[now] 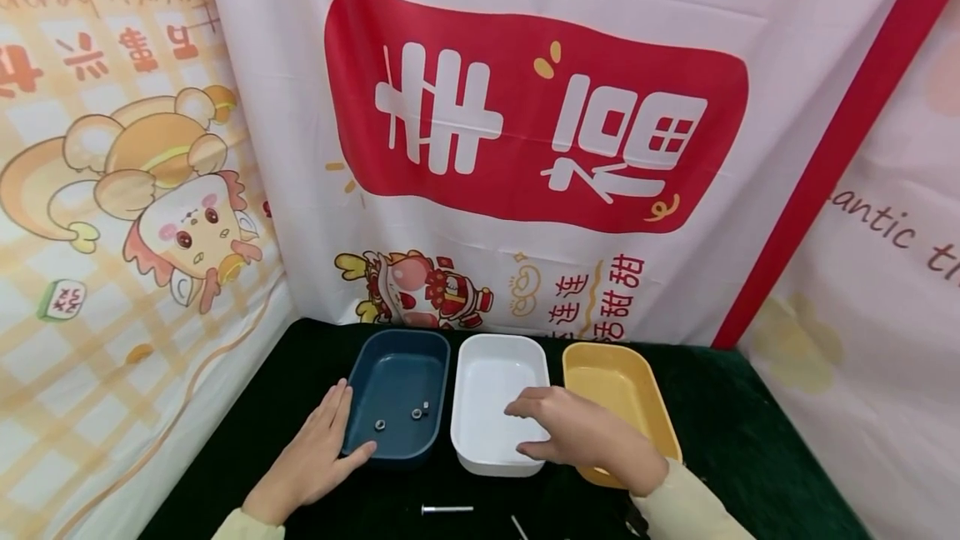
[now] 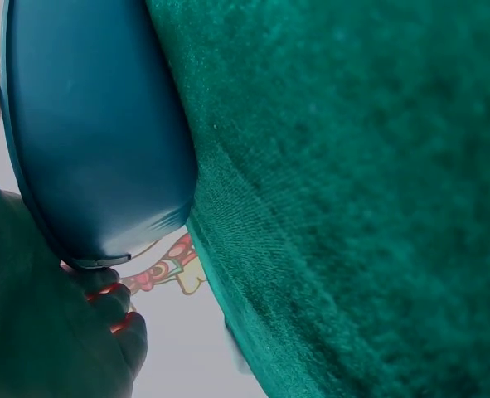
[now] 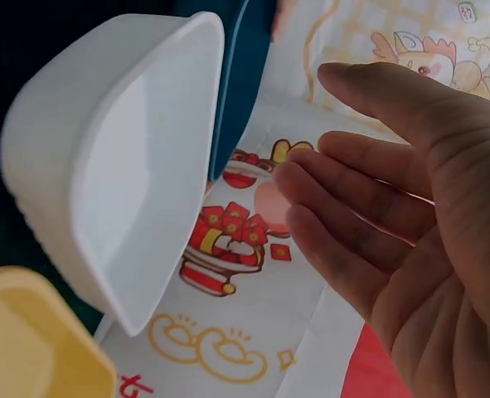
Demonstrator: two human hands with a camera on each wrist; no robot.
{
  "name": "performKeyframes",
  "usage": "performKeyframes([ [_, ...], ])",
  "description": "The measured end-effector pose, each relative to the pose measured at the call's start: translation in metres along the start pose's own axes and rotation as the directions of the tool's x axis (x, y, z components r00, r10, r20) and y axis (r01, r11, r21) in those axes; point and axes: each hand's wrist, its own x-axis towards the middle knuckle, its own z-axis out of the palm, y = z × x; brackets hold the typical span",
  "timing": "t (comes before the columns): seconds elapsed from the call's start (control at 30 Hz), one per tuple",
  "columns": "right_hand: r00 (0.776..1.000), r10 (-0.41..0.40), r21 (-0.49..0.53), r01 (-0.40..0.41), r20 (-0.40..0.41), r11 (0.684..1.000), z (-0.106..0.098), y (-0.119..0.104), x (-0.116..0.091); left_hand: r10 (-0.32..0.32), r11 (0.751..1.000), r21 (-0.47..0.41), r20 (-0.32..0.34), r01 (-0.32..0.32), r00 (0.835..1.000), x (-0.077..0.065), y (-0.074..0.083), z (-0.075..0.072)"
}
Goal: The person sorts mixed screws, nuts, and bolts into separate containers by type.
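Note:
My left hand point(image 1: 315, 448) lies along the left rim of a dark blue tray point(image 1: 397, 458), fingers straight and thumb over the near corner. Seen from below in the left wrist view, its fingers touch the blue tray's point(image 2: 104, 124) edge. Inside that tray are small metal nuts, one nut point(image 1: 380, 425) by itself and another nut point(image 1: 417, 414) beside a small metal piece point(image 1: 426, 407). Over the right part of a white tray point(image 1: 487, 461) hovers my right hand point(image 1: 570, 427). Nothing is between its loosely bent fingers and thumb in the right wrist view.
A yellow tray point(image 1: 660, 432) stands right of the white one, partly hidden by the right forearm. In front of the trays a bolt point(image 1: 447, 509) lies on the dark green cloth point(image 1: 765, 448), with a thin metal rod point(image 1: 519, 527) at the bottom edge. Printed curtains rise behind.

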Motion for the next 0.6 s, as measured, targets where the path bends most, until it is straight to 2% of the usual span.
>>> performKeyframes([
  [0.17, 0.998, 0.057, 0.041, -0.058, 0.027, 0.997, 0.006, 0.01, -0.018, -0.004, 1.0, 0.01, -0.002, 0.004, 1.0, 0.001, 0.0, 0.001],
  [0.37, 0.997, 0.052, 0.051, -0.055, 0.062, 0.997, 0.02, 0.019, -0.034, -0.005, 1.0, 0.006, -0.008, 0.005, 1.0, 0.001, 0.0, 0.002],
  [0.6, 0.987, 0.087, 0.117, -0.103, 0.132, 0.988, 0.034, 0.025, -0.048, -0.004, 1.0, 0.001, 0.0, 0.004, 1.0, 0.0, 0.0, 0.0],
])
